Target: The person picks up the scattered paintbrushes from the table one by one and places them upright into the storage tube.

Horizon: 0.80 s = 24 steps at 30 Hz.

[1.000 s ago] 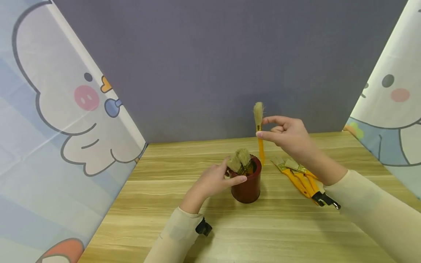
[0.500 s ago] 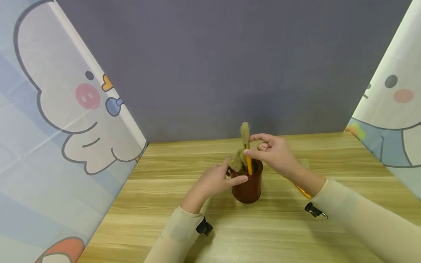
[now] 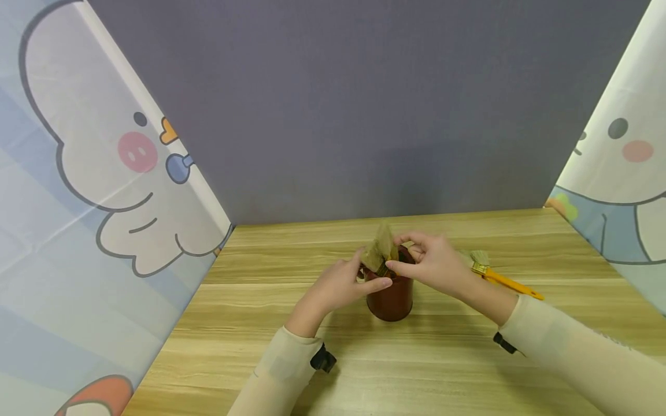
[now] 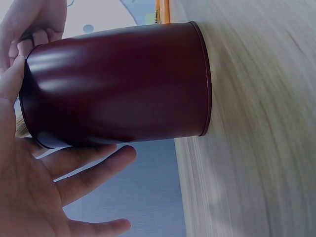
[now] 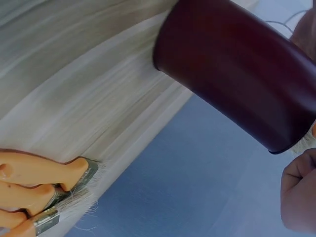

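Note:
A dark red cylindrical cup (image 3: 390,303) stands upright on the wooden table. My left hand (image 3: 338,284) holds it by the rim, the thumb on the near side and the fingers on the left. At the cup's mouth my right hand (image 3: 437,266) pinches a paintbrush (image 3: 384,236), its pale bristles upward and its yellow handle mostly inside the cup. More paintbrushes (image 3: 372,260) stand bristles-up in the cup beside it. In the left wrist view the cup (image 4: 118,84) lies between the thumb and the spread fingers; its inside is hidden.
Right of the cup, yellow-handled paintbrushes (image 3: 512,284) lie on the table (image 3: 250,346), partly covered by the right arm. The right wrist view shows several of these brushes (image 5: 39,170) side by side. A grey panel (image 3: 333,115) stands behind, with cartoon-printed sheets (image 3: 78,231) at both sides.
My right hand has moved left and down, lowering the paintbrush from the air beside the cup into its mouth. The left hand and the cup have stayed in place.

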Each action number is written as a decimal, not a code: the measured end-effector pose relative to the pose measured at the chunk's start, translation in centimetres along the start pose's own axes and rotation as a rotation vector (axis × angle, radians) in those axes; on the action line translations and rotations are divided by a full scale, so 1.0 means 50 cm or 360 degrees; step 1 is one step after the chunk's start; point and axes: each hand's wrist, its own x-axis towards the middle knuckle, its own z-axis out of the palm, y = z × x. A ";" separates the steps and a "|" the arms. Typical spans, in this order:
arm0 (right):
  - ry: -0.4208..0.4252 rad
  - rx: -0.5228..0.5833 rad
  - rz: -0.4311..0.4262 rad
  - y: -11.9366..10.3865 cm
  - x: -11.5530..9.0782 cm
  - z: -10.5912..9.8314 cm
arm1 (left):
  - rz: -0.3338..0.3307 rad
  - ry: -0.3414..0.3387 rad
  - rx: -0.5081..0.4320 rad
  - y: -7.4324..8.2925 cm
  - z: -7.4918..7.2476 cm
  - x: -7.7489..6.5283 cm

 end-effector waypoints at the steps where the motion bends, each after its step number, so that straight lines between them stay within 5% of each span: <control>1: 0.0002 -0.0025 -0.0013 0.002 -0.001 0.002 | -0.0005 -0.0002 -0.0001 0.000 0.000 0.000; 8: 0.0003 -0.0110 -0.0069 0.010 -0.004 0.004 | -0.0047 -0.0031 0.0011 0.002 -0.002 -0.001; 19: -0.0032 0.0000 0.0011 0.011 -0.005 -0.037 | -0.0078 -0.0026 0.0057 0.007 -0.003 -0.001; 24: -0.0217 0.0149 -0.0139 0.039 -0.001 -0.073 | -0.0095 -0.0021 0.0068 0.009 -0.003 -0.002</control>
